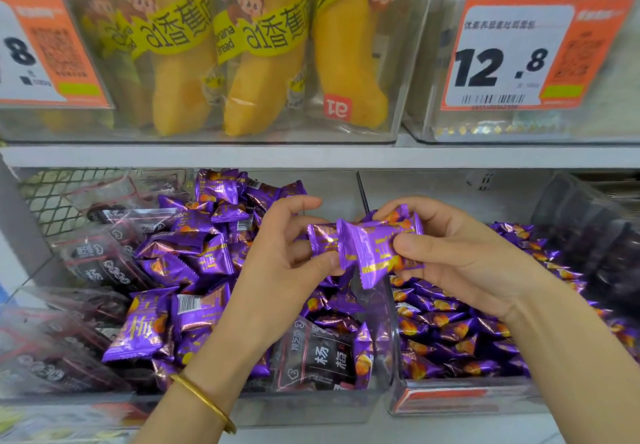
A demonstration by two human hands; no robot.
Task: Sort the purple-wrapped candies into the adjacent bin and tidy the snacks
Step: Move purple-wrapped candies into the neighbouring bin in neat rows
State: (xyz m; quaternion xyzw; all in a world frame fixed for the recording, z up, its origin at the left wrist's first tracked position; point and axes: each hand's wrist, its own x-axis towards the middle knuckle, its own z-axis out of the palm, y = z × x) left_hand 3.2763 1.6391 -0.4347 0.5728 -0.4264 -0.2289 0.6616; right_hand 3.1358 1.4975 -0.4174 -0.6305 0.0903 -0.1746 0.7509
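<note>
1. Above the wall btwn the two bins, in mid-air: a small bunch of purple foil-wrapped candies (pixel 367 246) w/ gold print, held btwn both hands
2. Left hand (pixel 287 246) pinches the bunch's left end, thumb underneath & fingers curled over the top; right hand (pixel 460 249) grips the right end, thumb across the front, fingers behind
3. Thin gold metal bangle (pixel 204 402) sits on the left wrist
4. Below-left, the left clear plastic bin (pixel 304 409) holds a mixed heap: loose purple candy packs (pixel 194 246) piled w/ dark see-through plum packets (pixel 322 357), the dark ones mostly along the left side & front
5. Just beside it, the right clear plastic bin (pixel 460 398) is filled w/ small purple packs (pixel 450 333)
6. Above both, a white shelf board (pixel 311 156) carries a clear box of yellow banana-bread packs (pixel 263 63); right of that, an orange-and-white price label (pixel 502 59) reads 12.8
</note>
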